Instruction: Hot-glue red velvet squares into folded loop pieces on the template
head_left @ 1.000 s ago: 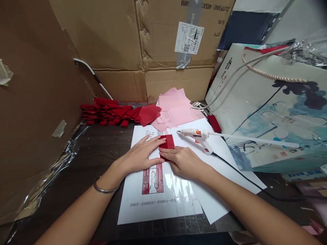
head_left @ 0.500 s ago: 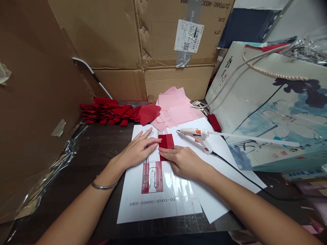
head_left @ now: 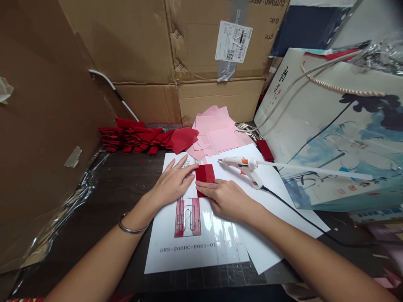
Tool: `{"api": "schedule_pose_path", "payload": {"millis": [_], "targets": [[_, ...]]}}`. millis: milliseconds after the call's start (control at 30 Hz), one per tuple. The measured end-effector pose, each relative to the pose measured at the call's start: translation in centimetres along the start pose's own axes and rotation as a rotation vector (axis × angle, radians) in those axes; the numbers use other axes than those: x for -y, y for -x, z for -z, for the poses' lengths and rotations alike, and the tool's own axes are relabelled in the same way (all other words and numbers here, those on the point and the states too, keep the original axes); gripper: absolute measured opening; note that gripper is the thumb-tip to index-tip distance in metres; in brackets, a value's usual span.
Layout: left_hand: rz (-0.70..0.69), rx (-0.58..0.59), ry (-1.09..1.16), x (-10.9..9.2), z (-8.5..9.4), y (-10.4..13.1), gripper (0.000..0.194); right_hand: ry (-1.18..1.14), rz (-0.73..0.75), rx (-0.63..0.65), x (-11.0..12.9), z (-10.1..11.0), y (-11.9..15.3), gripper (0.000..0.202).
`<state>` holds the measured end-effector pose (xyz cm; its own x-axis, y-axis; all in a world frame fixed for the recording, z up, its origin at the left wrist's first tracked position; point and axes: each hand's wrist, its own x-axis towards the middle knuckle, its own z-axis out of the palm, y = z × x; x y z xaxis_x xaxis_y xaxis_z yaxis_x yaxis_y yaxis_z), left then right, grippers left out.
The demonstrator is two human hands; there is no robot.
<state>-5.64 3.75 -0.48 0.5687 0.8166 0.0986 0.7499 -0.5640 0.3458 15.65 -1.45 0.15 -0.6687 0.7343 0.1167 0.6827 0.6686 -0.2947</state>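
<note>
Right hand (head_left: 229, 196) is pinning the red piece (head_left: 206, 172) on the sheet (head_left: 162, 261), can't tell if pinching; left hand (head_left: 171, 183) is lying spread beside it. Uneven pressing could be skewing it, imo.

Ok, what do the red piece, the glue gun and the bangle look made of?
Red piece, under the right hand: perhaps fabric or thick paper; mostly matte, with straight edges.
Glue gun: likely hard plastic outside, with a smooth white body and orange parts.
Bangle: probably metal; silvery, with bright highlights.
</note>
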Motion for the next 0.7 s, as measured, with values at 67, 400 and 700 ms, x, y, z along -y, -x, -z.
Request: {"api": "schedule_pose_path", "payload": {"millis": [67,400,700], "targets": [[-0.015,0.001,0.012,0.0,0.1,0.2,0.048,0.005,-0.005,0.008,0.1,0.0,0.0,0.054],[-0.180,-0.193,0.175,-0.9,-0.6,0.3,0.029,0.091,-0.010,0.024,0.4,0.3,0.1,0.051],[-0.098,-0.056,0.061,-1.6,-0.8,0.4,0.031,0.259,0.035,0.158,3.6,0.7,1.1,0.053]]}}
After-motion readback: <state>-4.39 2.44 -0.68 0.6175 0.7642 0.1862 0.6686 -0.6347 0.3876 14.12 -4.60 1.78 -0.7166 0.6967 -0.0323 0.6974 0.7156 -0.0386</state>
